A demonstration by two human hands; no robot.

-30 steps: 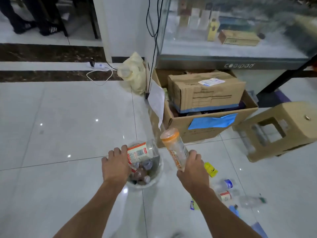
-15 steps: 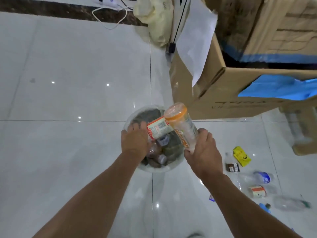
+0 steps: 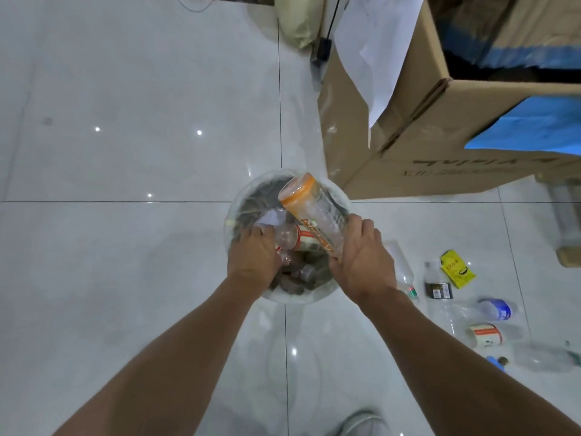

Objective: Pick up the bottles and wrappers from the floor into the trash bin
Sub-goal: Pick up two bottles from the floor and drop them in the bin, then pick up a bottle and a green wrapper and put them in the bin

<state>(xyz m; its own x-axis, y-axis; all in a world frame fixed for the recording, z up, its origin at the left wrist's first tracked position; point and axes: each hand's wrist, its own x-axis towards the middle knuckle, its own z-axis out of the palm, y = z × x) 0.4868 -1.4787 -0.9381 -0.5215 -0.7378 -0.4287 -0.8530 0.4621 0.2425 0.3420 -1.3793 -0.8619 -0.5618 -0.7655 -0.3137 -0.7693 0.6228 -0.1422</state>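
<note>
The round trash bin (image 3: 327, 291) with a clear liner stands on the white tile floor, holding several bottles. My left hand (image 3: 254, 258) reaches into it, fingers curled on a clear bottle with a red and white label (image 3: 298, 239). My right hand (image 3: 361, 262) grips a clear bottle with an orange band (image 3: 314, 212), tilted over the bin's right rim. To the right on the floor lie a dark-labelled bottle (image 3: 437, 286), a yellow wrapper (image 3: 457, 269), a blue-labelled bottle (image 3: 490, 309), a red and white labelled bottle (image 3: 485, 335) and a clear bottle (image 3: 544, 357).
A large open cardboard box (image 3: 440, 158) with blue tape and a hanging white paper (image 3: 371, 48) stands just behind the bin. A tan stool (image 3: 569, 215) sits at the right edge. A yellowish bag (image 3: 297, 23) and a black plug lie farther back. My shoe (image 3: 361, 424) is below.
Both hands have come down over the bin. The left hand has lowered its labelled bottle inside the bin. The right hand has tipped the orange-banded bottle over the rim.
</note>
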